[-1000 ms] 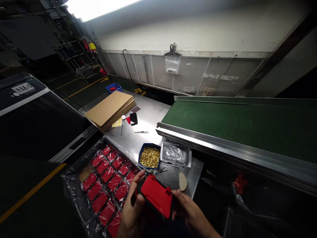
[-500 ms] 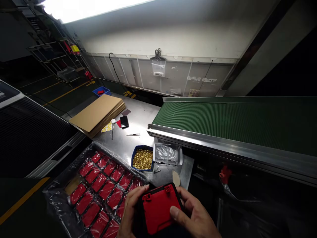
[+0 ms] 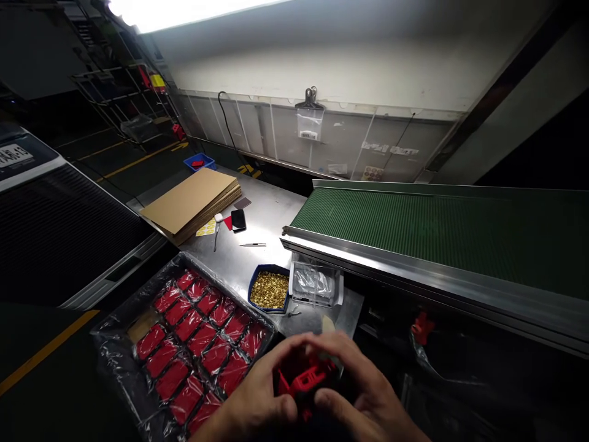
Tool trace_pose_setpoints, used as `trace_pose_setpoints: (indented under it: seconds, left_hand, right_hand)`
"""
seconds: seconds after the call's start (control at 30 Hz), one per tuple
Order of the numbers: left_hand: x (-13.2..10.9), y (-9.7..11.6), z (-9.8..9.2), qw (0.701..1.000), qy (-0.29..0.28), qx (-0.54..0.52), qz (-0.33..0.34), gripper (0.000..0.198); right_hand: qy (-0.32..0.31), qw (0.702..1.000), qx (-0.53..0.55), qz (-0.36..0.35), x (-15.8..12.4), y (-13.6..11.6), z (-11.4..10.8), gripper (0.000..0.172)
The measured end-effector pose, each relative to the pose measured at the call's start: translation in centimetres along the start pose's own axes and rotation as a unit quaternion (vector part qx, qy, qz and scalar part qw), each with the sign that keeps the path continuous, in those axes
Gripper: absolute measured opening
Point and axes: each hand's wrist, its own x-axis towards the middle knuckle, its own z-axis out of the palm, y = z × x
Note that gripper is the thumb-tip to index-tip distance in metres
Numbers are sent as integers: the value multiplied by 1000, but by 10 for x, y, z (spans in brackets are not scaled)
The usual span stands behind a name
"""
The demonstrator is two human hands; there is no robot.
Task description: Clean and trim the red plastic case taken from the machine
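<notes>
Red plastic part [image 3: 304,379] sits low in the view, held up above the near edge of the tabletop [image 3: 267,218], caught between both hands. Left hand [image 3: 257,402] wraps it from the left, fingers curled closed on it; right hand [image 3: 363,393] comes over the top and right side, fingers [image 3: 331,344] also closed around the part. Much of the part is covered, so I cannot tell its full shape. Just left of the hands, a plastic-wrapped tray [image 3: 115,344] of red pieces in rows. Beyond the hands, a blue dish of small brass bits [image 3: 270,290], with a clear plastic box [image 3: 316,283] touching or just beside it. Farther back, a cardboard stack [image 3: 191,199] and a black phone [image 3: 238,219]. Green conveyor belt [image 3: 437,230] runs along the right.
</notes>
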Motion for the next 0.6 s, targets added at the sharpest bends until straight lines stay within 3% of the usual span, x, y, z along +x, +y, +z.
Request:
trace_pose_setpoints:
  seconds: [0.1, 0.2, 0.47, 0.6]
  left_hand:
    - [0, -12, -3, 995, 70, 59, 43, 105]
    - [1, -16, -4, 985, 88, 127, 74, 109]
    - [1, -17, -1, 951, 111, 254, 139, 109]
    - [-3, -18, 0, 905, 126, 350, 205, 99]
  right_hand:
    - [85, 992, 27, 93, -8, 10, 5, 61]
    - [72, 978, 111, 164, -11, 10, 12, 61]
    - [53, 976, 126, 169, -4, -2, 16, 65]
    - [46, 980, 147, 127, -1, -5, 12, 43]
